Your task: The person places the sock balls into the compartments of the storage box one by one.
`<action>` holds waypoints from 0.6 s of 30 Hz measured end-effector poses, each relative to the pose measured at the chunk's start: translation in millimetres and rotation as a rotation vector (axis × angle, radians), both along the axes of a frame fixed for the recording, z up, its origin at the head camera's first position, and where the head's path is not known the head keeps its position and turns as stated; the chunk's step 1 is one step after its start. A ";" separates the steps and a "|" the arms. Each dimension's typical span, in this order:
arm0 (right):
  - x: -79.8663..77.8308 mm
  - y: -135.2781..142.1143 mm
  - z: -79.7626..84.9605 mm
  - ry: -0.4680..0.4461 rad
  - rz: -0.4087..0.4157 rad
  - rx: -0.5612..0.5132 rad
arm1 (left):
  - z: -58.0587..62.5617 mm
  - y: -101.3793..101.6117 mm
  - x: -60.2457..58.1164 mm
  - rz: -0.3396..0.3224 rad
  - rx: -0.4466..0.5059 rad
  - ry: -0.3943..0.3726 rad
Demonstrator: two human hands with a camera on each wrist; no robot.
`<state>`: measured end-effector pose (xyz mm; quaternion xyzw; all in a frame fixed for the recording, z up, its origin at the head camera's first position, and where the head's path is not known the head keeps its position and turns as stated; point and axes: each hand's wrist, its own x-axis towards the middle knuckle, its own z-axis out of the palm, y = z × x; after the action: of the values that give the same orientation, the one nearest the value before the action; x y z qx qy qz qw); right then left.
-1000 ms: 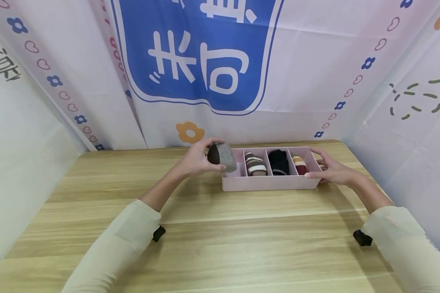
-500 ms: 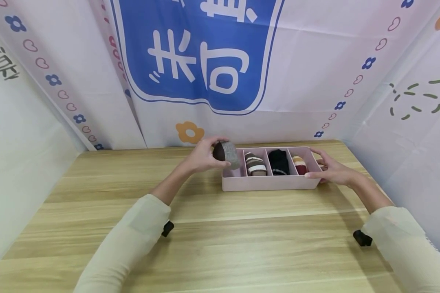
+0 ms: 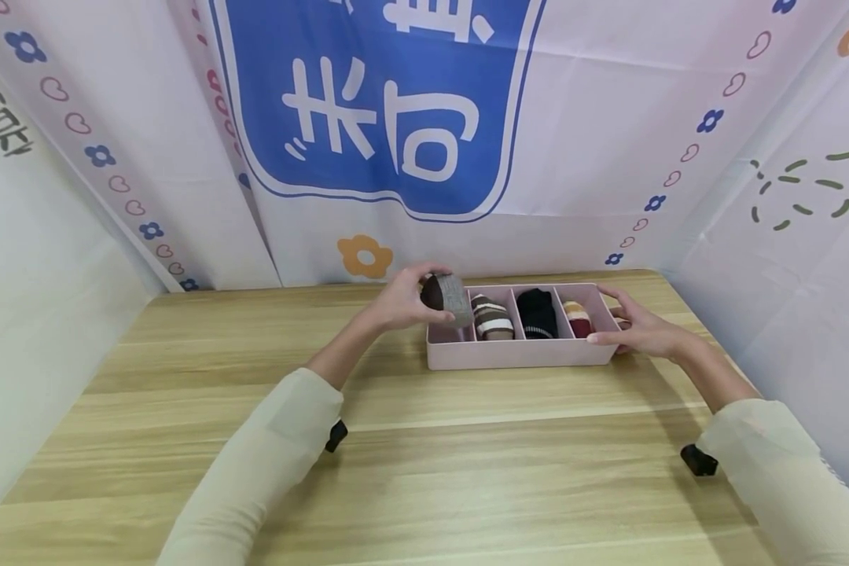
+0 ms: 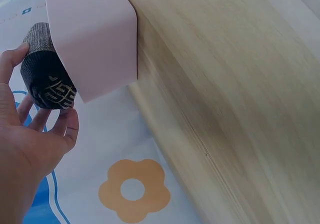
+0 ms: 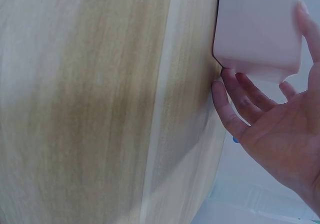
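Note:
In the head view my left hand (image 3: 405, 303) pinches a rolled sock (image 3: 456, 303) between thumb and fingers. The sock is grey with a dark end; pale lettering on the dark part shows in the left wrist view, where the sock (image 4: 47, 77) overlaps the box end. It hangs over the leftmost compartment of a pink divided box (image 3: 520, 355). Around the box's right end my right hand (image 3: 640, 326) keeps hold, thumb on the front rim and fingers at the end wall. The right wrist view shows its fingertips (image 5: 228, 77) low at the box (image 5: 260, 29).
The other compartments hold a brown-and-white striped rolled sock (image 3: 493, 318), a black one (image 3: 538, 314) and a red-and-yellow one (image 3: 578, 318). The wooden table (image 3: 467, 456) ends at a printed cloth backdrop (image 3: 552, 244) just behind the box.
My left hand has moved right with the grey sock, from the box's left edge to over the leftmost compartment. The right hand and the box stay in place.

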<state>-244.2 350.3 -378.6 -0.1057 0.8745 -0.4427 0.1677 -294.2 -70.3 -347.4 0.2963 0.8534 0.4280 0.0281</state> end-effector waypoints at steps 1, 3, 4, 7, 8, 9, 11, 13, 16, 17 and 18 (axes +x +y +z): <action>0.0 0.0 -0.2 0.000 0.000 0.000 | -0.1 0.3 -0.1 -0.003 -0.004 -0.003; 0.2 -0.2 -0.5 0.002 0.000 0.002 | -1.1 1.0 -1.1 -0.013 -0.006 -0.013; 0.4 -0.1 -0.7 0.003 -0.001 0.003 | -1.7 1.5 -1.8 -0.019 -0.008 -0.019; 0.7 0.3 -1.5 0.004 -0.002 0.003 | -3.5 2.9 -4.3 -0.037 -0.020 -0.039; 0.7 0.4 -1.8 0.005 -0.003 0.004 | -4.0 3.3 -5.2 -0.041 -0.025 -0.044; 0.8 0.4 -1.9 0.005 -0.003 0.004 | -4.2 3.7 -5.6 -0.044 -0.030 -0.048; 0.5 0.6 -2.1 0.005 -0.004 0.001 | -4.3 4.1 -6.7 -0.049 -0.041 -0.056; 0.1 0.5 -1.9 0.006 -0.001 -0.001 | -3.7 4.2 -7.2 -0.055 -0.060 -0.053; -0.6 0.6 -1.5 0.010 0.007 -0.001 | -2.8 4.9 -8.1 -0.074 -0.117 -0.023; -0.8 0.5 -1.2 0.011 0.008 -0.002 | -2.5 5.4 -8.2 -0.081 -0.139 -0.005; -0.9 0.5 -1.1 0.011 0.008 -0.001 | -2.1 6.1 -8.1 -0.090 -0.159 0.012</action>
<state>-245.1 350.8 -379.7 -0.1117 0.8747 -0.4419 0.1646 -302.3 -64.3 -349.5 0.3339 0.8705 0.3555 0.0656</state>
